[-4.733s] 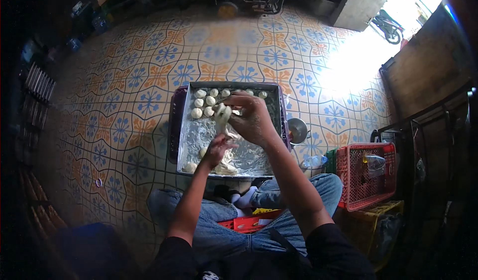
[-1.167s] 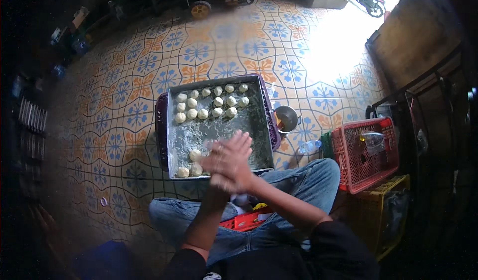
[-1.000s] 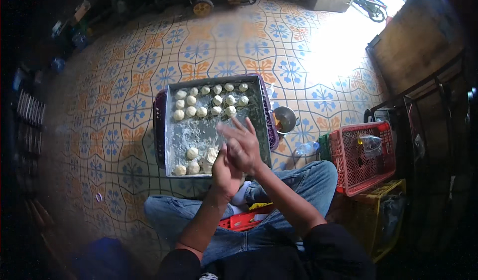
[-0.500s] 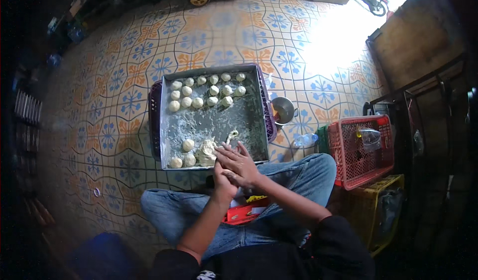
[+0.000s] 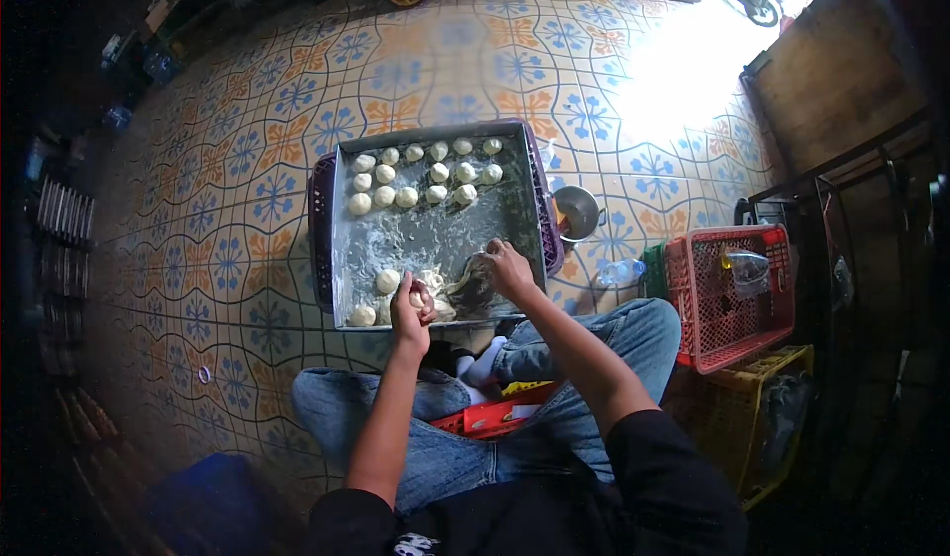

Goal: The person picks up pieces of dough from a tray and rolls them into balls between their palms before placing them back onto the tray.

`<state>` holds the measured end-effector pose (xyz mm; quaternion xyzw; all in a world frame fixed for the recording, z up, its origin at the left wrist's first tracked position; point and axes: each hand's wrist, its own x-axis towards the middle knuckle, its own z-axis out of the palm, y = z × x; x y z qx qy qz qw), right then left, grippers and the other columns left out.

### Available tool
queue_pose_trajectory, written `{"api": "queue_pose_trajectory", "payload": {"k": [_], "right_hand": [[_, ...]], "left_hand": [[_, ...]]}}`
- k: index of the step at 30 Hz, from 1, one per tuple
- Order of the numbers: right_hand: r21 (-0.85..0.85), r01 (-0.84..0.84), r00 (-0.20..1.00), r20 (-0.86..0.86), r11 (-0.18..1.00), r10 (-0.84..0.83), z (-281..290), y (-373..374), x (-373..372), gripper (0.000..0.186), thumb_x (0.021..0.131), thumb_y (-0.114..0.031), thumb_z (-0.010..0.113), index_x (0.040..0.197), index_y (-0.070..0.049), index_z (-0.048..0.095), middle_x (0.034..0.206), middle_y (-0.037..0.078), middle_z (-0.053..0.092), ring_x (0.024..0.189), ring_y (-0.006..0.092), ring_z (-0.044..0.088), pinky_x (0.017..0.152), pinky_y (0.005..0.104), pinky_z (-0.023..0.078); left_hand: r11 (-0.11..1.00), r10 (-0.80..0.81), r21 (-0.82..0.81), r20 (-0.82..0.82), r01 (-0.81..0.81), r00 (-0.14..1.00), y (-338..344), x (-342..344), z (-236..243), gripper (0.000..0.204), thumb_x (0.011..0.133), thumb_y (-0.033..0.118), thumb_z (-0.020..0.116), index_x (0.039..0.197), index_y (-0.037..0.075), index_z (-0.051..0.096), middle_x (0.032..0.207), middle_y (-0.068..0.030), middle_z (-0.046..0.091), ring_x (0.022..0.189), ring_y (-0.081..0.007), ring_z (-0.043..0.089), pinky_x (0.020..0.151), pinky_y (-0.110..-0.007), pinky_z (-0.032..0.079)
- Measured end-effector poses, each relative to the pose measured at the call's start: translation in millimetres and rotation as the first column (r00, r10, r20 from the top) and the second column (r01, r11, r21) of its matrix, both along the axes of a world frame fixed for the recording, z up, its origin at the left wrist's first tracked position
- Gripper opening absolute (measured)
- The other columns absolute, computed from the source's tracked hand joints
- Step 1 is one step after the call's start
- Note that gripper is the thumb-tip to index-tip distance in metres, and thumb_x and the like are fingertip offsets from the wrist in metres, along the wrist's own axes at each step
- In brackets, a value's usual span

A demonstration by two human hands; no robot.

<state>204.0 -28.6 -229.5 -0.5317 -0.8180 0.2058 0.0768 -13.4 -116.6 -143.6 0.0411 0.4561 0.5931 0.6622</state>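
Observation:
A large metal tray (image 5: 435, 231), dusted with flour, holds several pale dough balls (image 5: 407, 197) grouped toward its far side. Fingers curled, my left hand (image 5: 411, 321) is over the near edge with a small piece of dough partly showing in its grip. Beside it lies a lump of soft dough (image 5: 443, 312), partly covered by that hand. My right hand (image 5: 510, 270) is at the right of the lump, fingertips pinched at the end of a dough strip (image 5: 461, 281). More balls, including one dough ball (image 5: 363, 316), rest in the near left corner.
The tray sits on a purple crate (image 5: 549, 200). To its right are a metal pot (image 5: 578, 213), a clear plastic bottle (image 5: 620, 273), a red crate (image 5: 683, 304) and a yellow crate (image 5: 757, 368). Between my crossed legs lies a red container (image 5: 495, 417). Patterned tiles (image 5: 267, 195) cover the floor.
My hands were pressed together over the near edge; now they are apart. The left has moved left beside the lump, the right forward and right to the dough strip.

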Motion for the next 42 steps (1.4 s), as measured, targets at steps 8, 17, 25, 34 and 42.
{"api": "queue_pose_trajectory", "payload": {"k": [8,17,25,34,42], "right_hand": [[0.245,0.034,0.984,-0.179,0.969,0.011,-24,-7,11,0.023,0.082,-0.008,0.071,0.105,-0.011,0.067,0.102,0.009,0.069,0.103,0.0331,0.064,0.079,0.0441,0.056],[0.05,0.017,0.826,-0.563,0.999,0.014,46,-24,-8,0.016,0.085,-0.007,0.072,0.1,-0.006,0.068,0.094,0.012,0.07,0.091,0.0345,0.066,0.079,0.0444,0.054],[0.347,0.016,0.948,-0.304,0.938,0.096,45,-1,18,0.009,0.087,-0.007,0.062,0.096,-0.006,0.066,0.091,0.011,0.064,0.093,0.0326,0.061,0.085,0.0435,0.049],[-0.474,0.327,0.526,-0.628,0.818,-0.574,48,23,34,0.021,0.1,-0.021,0.066,0.107,-0.003,0.072,0.097,0.009,0.075,0.078,0.017,0.07,0.072,0.033,0.057],[-0.244,0.272,0.749,-0.553,0.931,-0.364,5,-2,23,0.022,0.088,-0.025,0.078,0.101,-0.007,0.077,0.106,0.009,0.073,0.093,0.0254,0.069,0.082,0.0361,0.056]], "left_hand": [[0.981,-0.17,0.008,-0.445,0.194,0.879,23,1,-8,0.017,0.101,0.028,0.062,0.101,0.01,0.061,0.079,0.0033,0.055,0.062,-0.0102,0.051,0.055,-0.026,0.042],[0.717,-0.211,-0.25,-0.967,0.65,-0.14,34,17,2,0.034,0.087,0.03,0.076,0.115,0.012,0.075,0.111,-0.0166,0.073,0.102,-0.0377,0.07,0.086,-0.047,0.055],[0.739,-0.163,-0.232,-0.972,0.632,-0.167,33,11,-9,0.017,0.091,0.03,0.069,0.093,0.014,0.072,0.093,-0.0117,0.071,0.09,-0.0377,0.069,0.076,-0.049,0.055],[0.74,-0.055,-0.224,-0.96,0.634,-0.276,20,-13,20,0.02,0.087,0.029,0.075,0.089,0.009,0.077,0.086,-0.0129,0.068,0.079,-0.0353,0.068,0.071,-0.044,0.054],[0.768,0.021,-0.161,-0.961,0.619,-0.276,32,-26,21,0.02,0.074,0.022,0.086,0.089,0.011,0.08,0.081,-0.0074,0.064,0.083,-0.0281,0.067,0.071,-0.042,0.054]]}}
